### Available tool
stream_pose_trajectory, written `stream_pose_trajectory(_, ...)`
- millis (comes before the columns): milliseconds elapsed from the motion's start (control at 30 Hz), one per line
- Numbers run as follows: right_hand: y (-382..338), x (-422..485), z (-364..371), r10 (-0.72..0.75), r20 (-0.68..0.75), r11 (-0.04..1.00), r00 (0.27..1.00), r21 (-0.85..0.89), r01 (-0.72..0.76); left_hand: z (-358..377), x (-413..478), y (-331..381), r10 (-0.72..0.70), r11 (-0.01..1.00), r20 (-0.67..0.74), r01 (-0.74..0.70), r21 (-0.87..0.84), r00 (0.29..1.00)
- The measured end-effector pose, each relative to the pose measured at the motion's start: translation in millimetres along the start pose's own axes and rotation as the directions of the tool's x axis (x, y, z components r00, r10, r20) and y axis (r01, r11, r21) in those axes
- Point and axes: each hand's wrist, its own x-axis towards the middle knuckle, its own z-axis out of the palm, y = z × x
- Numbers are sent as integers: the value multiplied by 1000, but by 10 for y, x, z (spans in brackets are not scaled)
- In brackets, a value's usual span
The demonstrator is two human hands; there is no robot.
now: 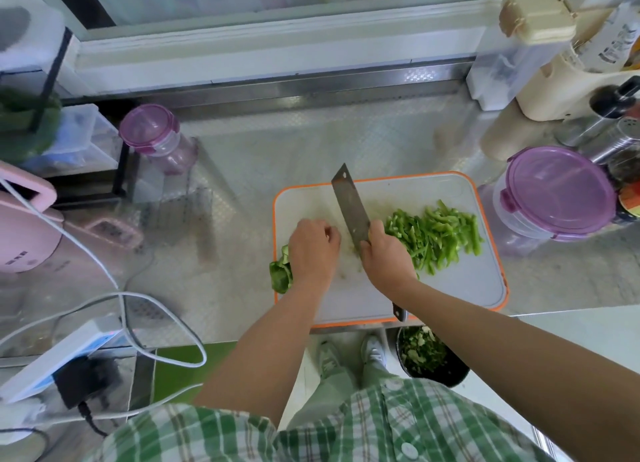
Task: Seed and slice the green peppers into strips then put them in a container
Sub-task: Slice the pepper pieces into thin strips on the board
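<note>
Held cleaver (349, 205) clamped in right hand (384, 257); pinned pepper piece (280, 276) under curled left hand (313, 248); needed even, narrow cuts.

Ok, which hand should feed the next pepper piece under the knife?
Left. The left hand lies on the pepper at the board's left edge, while the right hand grips the knife, with the strips piled on its side.

metal counter (242, 170): cutting board (467, 281), 2 purple-lid containers (554, 201), pink appliance (20, 233).
</note>
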Motion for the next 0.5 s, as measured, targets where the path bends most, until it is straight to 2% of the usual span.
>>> stream_pose_trajectory(67, -30, -17, -31, -24, 4, 999, 1000, 22, 24, -143, 31, -64, -14, 1000, -85, 16, 18, 996)
stream_pose_trajectory(133, -71, -32, -44, -58, 14, 998, 998, 32, 58, -289, 39, -169, -21, 990, -122, 38, 132, 992)
stream_pose_trajectory(167, -88, -40, -37, -77, 26, 996, 997, 37, 76, -359, 32, -234, -40, 973, -98, 61, 222, 994)
stream_pose_trajectory(233, -125, -73, -14, -107, 60, 993, 992, 53, 103, -454, 13, -391, -140, 941, 51, 117, 318, 989)
stream_pose_trajectory(300, -164, -117, 31, -135, 103, 991, 986, 38, 132, -476, -26, -534, -243, 933, 194, 175, 314, 950)
stream_pose_trajectory(333, -178, -144, 62, -148, 124, 989, 981, 15, 148, -471, -50, -587, -265, 930, 221, 187, 317, 939)
stream_pose_trajectory(400, -188, -206, 114, -157, 175, 985, 972, -39, 166, -464, -114, -645, -267, 928, 221, 189, 320, 938)
stream_pose_trajectory(500, -100, -250, 163, -155, 204, 981, 967, -83, 175, -451, -198, -670, -314, 933, 156, 274, 233, 937)
